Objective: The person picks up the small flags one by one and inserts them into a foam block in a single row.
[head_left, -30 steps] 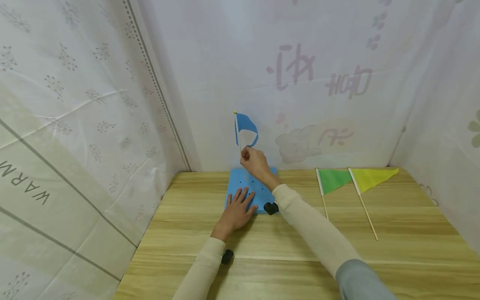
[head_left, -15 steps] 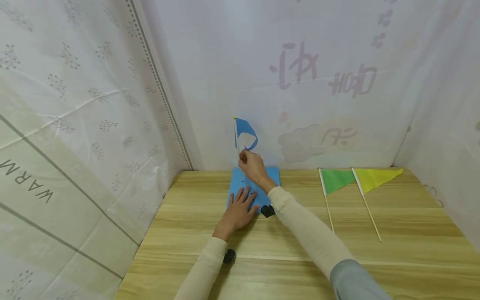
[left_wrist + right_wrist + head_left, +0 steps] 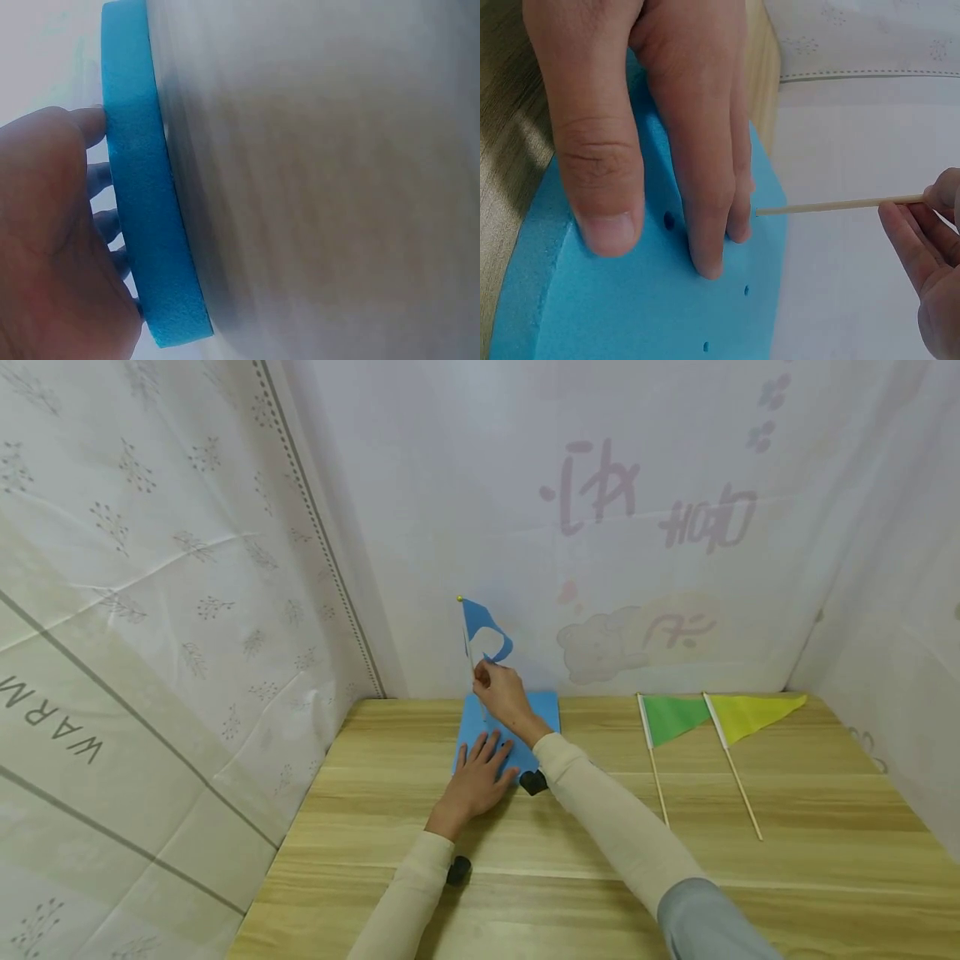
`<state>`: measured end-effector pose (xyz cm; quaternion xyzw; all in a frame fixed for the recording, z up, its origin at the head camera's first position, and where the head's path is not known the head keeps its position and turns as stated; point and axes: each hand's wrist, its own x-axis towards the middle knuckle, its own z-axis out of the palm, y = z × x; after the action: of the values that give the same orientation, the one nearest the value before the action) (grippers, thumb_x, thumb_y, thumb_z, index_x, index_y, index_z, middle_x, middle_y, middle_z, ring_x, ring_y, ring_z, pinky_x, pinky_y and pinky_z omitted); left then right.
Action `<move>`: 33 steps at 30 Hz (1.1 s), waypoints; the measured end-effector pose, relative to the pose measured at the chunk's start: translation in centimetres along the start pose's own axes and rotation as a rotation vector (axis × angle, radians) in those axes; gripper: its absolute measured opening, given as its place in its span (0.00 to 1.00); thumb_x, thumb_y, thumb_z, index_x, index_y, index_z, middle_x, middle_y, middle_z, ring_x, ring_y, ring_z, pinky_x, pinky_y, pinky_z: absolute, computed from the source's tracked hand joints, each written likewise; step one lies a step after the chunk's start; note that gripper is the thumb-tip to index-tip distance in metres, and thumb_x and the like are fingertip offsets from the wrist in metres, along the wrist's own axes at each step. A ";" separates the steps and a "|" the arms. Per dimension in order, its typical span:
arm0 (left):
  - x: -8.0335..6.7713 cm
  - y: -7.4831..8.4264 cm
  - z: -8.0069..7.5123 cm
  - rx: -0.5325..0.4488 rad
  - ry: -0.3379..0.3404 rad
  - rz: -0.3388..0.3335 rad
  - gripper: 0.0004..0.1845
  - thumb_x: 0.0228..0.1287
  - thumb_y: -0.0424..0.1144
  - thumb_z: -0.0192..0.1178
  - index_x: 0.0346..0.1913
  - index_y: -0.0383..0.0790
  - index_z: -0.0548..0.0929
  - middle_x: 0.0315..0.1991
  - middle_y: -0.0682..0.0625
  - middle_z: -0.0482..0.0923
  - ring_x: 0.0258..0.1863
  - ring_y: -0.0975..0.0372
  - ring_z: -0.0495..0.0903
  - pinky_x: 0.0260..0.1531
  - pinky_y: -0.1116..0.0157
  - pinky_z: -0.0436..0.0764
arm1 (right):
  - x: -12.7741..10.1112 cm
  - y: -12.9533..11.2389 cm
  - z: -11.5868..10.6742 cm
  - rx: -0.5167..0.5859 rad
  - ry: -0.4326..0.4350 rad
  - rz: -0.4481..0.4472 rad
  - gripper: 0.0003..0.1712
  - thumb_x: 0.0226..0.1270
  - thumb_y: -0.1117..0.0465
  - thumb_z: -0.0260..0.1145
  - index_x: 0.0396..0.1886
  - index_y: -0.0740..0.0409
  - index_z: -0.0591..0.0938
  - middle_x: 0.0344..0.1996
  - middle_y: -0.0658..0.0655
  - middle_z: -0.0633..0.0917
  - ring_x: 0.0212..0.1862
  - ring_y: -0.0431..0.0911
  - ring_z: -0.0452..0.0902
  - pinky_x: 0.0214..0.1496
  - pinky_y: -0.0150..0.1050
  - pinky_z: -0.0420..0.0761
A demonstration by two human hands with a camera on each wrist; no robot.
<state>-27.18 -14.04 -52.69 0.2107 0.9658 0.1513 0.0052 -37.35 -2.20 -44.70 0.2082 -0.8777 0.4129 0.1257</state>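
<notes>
While the left hand (image 3: 480,777) presses flat on a blue foam board (image 3: 543,706), the right hand (image 3: 501,692) pinches the stick of a blue flag (image 3: 483,627).

Seen from the head, the board lies at the desk's (image 3: 600,852) far edge at 12 o'clock, the flag standing nearly upright over it, tilted slightly toward 11 o'clock; a green flag (image 3: 671,717) and a yellow flag (image 3: 750,714) lie flat side by side at 2 o'clock, well apart from the hands. From the left wrist, the board's thick edge (image 3: 146,217) shows with straight fingers (image 3: 94,180) lying on its top face. From the right wrist, the left hand's fingers (image 3: 697,150) rest spread beside small holes (image 3: 669,220), and the stick (image 3: 832,205), gripped between thumb and fingertips (image 3: 907,225), ends at the board.
</notes>
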 end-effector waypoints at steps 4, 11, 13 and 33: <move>-0.1 0.1 -0.1 -0.001 -0.012 -0.006 0.33 0.87 0.56 0.46 0.85 0.47 0.63 0.88 0.42 0.50 0.87 0.43 0.48 0.83 0.33 0.48 | 0.0 0.1 0.2 -0.028 -0.009 0.014 0.08 0.83 0.60 0.63 0.50 0.60 0.84 0.45 0.59 0.90 0.48 0.51 0.88 0.50 0.46 0.87; 0.1 0.1 -0.2 0.003 -0.009 -0.006 0.33 0.86 0.56 0.48 0.85 0.46 0.63 0.87 0.41 0.52 0.87 0.43 0.48 0.82 0.33 0.48 | -0.1 0.7 0.8 -0.063 -0.035 0.031 0.08 0.84 0.59 0.63 0.50 0.59 0.84 0.45 0.58 0.89 0.47 0.51 0.88 0.47 0.45 0.87; 0.1 0.1 -0.2 0.006 -0.012 -0.008 0.33 0.87 0.56 0.47 0.85 0.47 0.63 0.87 0.42 0.51 0.87 0.43 0.48 0.82 0.33 0.48 | -0.1 0.8 0.9 -0.065 -0.029 0.030 0.08 0.84 0.59 0.63 0.49 0.60 0.84 0.44 0.59 0.89 0.47 0.51 0.88 0.46 0.45 0.87; 0.2 0.0 0.3 -0.015 0.001 -0.017 0.33 0.86 0.57 0.47 0.85 0.47 0.63 0.87 0.42 0.51 0.87 0.43 0.48 0.82 0.33 0.48 | -1.7 2.9 -3.5 -0.062 0.012 0.003 0.05 0.79 0.62 0.68 0.46 0.60 0.86 0.42 0.60 0.91 0.46 0.53 0.88 0.52 0.49 0.88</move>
<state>-27.36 -13.87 -52.95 0.2022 0.9664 0.1585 0.0077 -37.05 2.58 -45.14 0.2003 -0.8896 0.3870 0.1367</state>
